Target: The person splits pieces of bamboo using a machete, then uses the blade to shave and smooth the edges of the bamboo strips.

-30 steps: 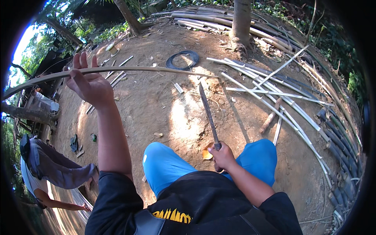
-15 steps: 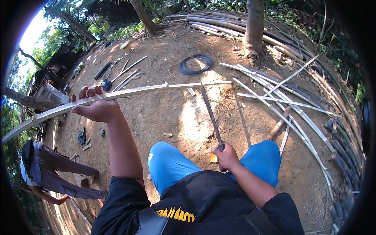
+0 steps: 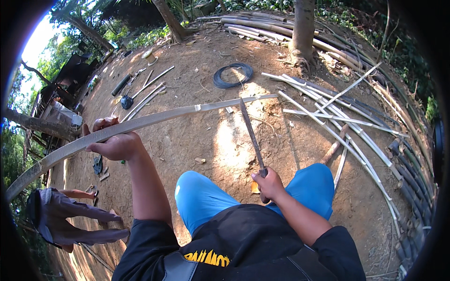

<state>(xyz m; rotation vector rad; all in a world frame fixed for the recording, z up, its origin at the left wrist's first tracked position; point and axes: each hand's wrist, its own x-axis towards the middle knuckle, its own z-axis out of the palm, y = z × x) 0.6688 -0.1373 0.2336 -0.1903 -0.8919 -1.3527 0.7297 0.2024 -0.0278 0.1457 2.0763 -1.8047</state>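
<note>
My left hand, raised at the left with its arm stretched out, is closed round a long split bamboo strip. The strip runs from the left rim to just past the middle, bowed, with a broad flat side facing me and a node showing along it. Low between my knees, my right hand grips the handle of a long-bladed knife. Its dark blade points away from me, the tip beside the strip's thin far end. Whether blade and strip touch I cannot tell.
Pale split strips lie crossed on the dirt at right, near dark bamboo poles. A wire coil lies ahead, before a tree trunk and stacked poles. A co-worker bends over at lower left.
The bamboo strip has rolled in my left hand, so its broad flat side shows, and its left end hangs lower. The knife stays nearly still. The co-worker's arm now reaches forward.
</note>
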